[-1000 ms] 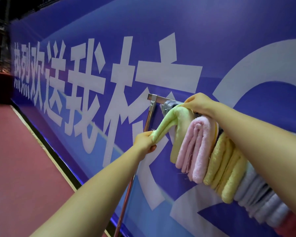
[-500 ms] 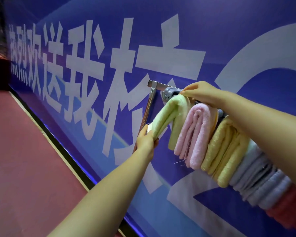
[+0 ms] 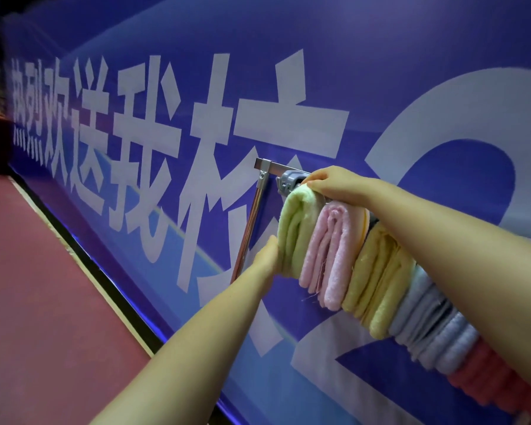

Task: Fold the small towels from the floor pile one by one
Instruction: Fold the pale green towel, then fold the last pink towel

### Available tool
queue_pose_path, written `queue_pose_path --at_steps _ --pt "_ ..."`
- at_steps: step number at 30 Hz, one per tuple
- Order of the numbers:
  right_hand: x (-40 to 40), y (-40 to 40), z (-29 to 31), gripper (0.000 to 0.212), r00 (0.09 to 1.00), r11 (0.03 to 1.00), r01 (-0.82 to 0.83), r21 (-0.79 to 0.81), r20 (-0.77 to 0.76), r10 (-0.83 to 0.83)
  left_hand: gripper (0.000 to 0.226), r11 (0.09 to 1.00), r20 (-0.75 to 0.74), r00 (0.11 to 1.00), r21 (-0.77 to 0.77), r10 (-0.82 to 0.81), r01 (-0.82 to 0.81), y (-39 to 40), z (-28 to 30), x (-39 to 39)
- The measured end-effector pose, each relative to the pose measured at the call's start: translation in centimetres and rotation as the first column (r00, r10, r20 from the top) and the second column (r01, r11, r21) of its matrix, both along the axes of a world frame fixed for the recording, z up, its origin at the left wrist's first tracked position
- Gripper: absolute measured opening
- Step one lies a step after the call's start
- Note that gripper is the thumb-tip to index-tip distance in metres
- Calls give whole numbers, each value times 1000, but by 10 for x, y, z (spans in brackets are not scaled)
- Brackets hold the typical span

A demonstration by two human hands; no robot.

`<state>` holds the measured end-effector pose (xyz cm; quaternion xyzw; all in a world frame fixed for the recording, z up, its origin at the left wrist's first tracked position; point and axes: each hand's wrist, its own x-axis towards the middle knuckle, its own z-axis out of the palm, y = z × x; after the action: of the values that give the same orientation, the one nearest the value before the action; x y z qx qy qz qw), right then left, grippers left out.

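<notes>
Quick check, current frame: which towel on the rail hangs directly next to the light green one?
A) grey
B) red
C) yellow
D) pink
D: the folded pink terry towel hangs right beside the folded light green terry towel at the end of the metal rail; the yellow towel, the grey towels and the red towel follow farther along.

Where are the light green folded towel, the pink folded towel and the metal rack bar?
light green folded towel (image 3: 298, 222), head view, upper front fold.
pink folded towel (image 3: 331, 250), head view, middle of hanging fold.
metal rack bar (image 3: 284, 168), head view, bare end near corner.
</notes>
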<state>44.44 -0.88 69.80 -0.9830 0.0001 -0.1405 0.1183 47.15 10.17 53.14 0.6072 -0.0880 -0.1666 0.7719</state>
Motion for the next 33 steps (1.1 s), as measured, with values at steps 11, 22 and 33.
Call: queue_pose_path --at_steps 11,22,33 --pt "-21 14 -17 37 965 990 135 -26 232 -125 32 999 230 972 9 42 -45 34 53 -25" --pt "-86 68 -32 26 885 995 67 76 457 -95 30 954 321 901 -22 291 -300 105 67 -68" --pt "-148 166 -148 25 977 900 -70 431 214 -26 41 926 473 857 191 203 -325 225 19 -129"
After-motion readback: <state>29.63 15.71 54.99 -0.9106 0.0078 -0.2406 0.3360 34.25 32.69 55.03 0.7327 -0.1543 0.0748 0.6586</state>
